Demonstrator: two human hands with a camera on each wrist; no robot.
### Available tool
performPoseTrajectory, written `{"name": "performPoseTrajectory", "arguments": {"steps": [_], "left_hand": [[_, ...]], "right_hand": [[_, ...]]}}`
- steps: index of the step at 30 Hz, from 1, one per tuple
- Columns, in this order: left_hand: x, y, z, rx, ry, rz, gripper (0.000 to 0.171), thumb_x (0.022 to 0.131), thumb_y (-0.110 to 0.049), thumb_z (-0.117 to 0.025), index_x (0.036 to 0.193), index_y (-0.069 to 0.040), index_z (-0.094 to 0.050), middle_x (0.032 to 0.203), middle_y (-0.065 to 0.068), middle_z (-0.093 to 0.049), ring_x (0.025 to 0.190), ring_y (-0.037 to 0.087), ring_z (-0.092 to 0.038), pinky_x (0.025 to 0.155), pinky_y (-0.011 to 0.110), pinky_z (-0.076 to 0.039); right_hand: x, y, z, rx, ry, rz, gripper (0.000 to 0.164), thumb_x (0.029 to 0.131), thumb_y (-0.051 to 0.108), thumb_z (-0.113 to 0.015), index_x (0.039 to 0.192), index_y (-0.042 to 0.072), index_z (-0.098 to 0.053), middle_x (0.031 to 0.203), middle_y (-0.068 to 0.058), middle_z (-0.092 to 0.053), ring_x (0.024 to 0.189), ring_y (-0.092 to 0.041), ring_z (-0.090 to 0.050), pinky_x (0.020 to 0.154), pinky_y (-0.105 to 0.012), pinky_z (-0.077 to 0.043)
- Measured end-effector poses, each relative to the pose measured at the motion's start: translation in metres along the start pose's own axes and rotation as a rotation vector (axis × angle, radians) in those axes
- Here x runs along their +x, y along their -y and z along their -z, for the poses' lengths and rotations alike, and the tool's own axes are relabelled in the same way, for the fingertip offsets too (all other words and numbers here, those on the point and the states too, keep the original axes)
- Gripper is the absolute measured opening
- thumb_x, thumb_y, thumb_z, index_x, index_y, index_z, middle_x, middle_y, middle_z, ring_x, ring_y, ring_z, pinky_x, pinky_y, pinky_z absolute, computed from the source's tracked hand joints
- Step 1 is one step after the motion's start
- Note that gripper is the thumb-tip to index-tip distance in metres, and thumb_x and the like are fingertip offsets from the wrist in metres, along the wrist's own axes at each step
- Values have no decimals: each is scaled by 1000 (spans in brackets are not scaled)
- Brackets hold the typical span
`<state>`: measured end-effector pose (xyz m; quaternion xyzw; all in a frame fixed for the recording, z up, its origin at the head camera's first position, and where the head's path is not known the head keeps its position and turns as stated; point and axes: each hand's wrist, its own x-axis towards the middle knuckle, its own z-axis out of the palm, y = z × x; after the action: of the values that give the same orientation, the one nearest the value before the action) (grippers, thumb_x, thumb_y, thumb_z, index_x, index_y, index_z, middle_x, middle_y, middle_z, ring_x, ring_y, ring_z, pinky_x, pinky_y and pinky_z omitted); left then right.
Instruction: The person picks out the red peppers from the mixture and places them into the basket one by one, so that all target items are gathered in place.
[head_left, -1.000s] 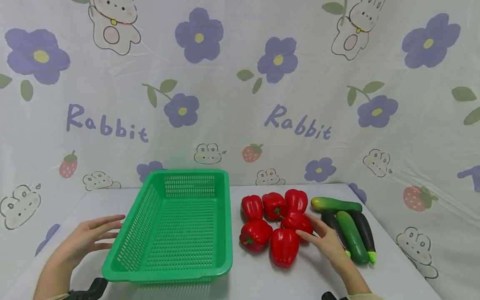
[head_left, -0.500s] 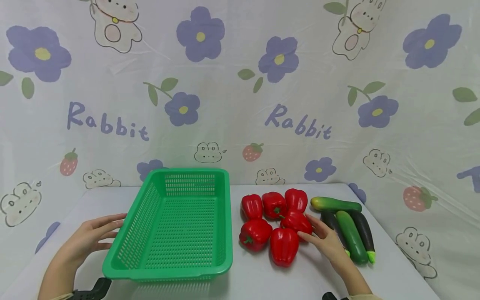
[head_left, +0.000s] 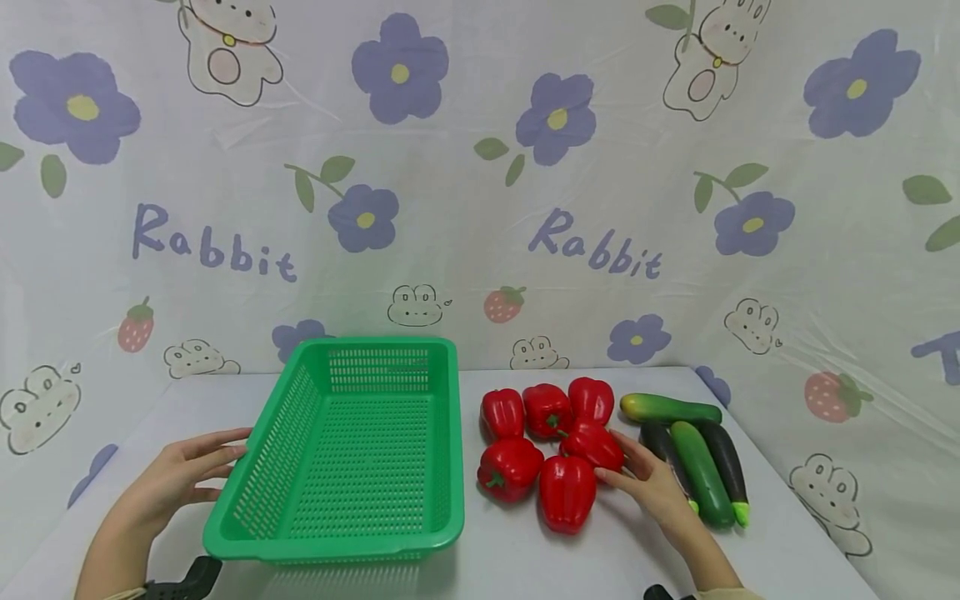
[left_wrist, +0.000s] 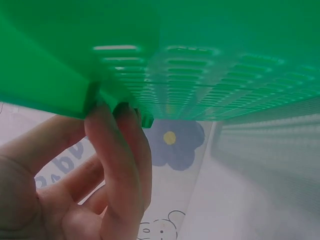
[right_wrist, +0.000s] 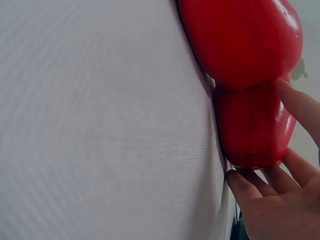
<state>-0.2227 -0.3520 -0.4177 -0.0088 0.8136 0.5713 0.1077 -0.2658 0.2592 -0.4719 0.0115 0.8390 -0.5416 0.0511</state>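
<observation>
A green plastic basket (head_left: 360,467) stands left of centre. My left hand (head_left: 168,483) is at its left side, and in the left wrist view the fingertips (left_wrist: 102,115) touch the basket under its rim. To the right of the basket lie several red bell peppers, among them a front one (head_left: 567,493) and a left one (head_left: 510,469). My right hand (head_left: 652,487) rests at the right end of a tilted pepper (head_left: 592,446). In the right wrist view its thumb and loosely spread fingers (right_wrist: 245,190) touch or nearly touch this red pepper (right_wrist: 252,125).
Right of my right hand lie a yellow-green cucumber (head_left: 671,408), a dark green cucumber (head_left: 703,473) and dark eggplants such as the rightmost one (head_left: 726,467). A white table (head_left: 517,558) carries everything. Behind it hangs a cloth (head_left: 450,167) printed with rabbits and flowers.
My left hand has shifted very slightly right against the basket. The right hand, the peppers and the other vegetables keep their places.
</observation>
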Motion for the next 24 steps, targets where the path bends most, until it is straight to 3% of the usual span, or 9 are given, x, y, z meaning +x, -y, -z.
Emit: {"name": "performPoseTrajectory", "arguments": {"steps": [24], "left_hand": [[-1, 1, -1, 7, -10, 3, 50, 100, -34, -55, 145, -12, -47, 103, -24, -64, 96, 2, -65, 81, 34, -56]], "right_hand": [[4, -6, -1, -7, -28, 18, 83, 86, 44, -72, 153, 16, -31, 157, -16, -33, 146, -37, -32, 108, -47, -39]]}}
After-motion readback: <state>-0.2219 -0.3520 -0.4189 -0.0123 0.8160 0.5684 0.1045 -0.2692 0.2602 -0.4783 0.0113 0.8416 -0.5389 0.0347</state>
